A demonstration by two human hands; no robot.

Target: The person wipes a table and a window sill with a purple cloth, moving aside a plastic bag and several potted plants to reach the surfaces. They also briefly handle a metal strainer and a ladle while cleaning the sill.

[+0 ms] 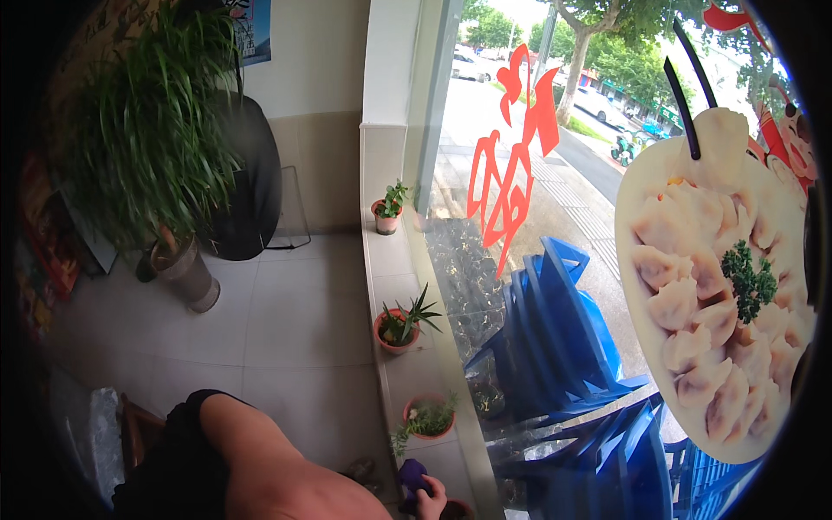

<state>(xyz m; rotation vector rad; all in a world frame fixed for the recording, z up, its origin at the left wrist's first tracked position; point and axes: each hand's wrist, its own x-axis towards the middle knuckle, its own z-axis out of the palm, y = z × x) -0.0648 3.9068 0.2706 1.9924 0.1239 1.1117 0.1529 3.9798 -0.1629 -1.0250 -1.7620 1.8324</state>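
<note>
At the bottom edge, what appears to be my right hand [432, 499] grips a bunched purple cloth [412, 480] over the tiled window ledge [426, 370]. Its wrist runs out of the picture. Close beside its fingers, the rim of a terracotta-coloured pot [459, 508] is cut off by the frame. Just above the cloth, a feathery-leaved plant [430, 417] grows in a round pot on the ledge. My bare left arm [292, 461], below a black sleeve [185, 448], reaches across from the lower left; my left hand is out of view below the frame.
Further along the ledge stand a spiky potted plant [402, 327] and a small leafy one [388, 211]. Stacked blue plastic chairs [552, 338] are behind the window glass, which bears red lettering and a dumpling picture [708, 292]. A tall potted plant [188, 273] stands on the floor.
</note>
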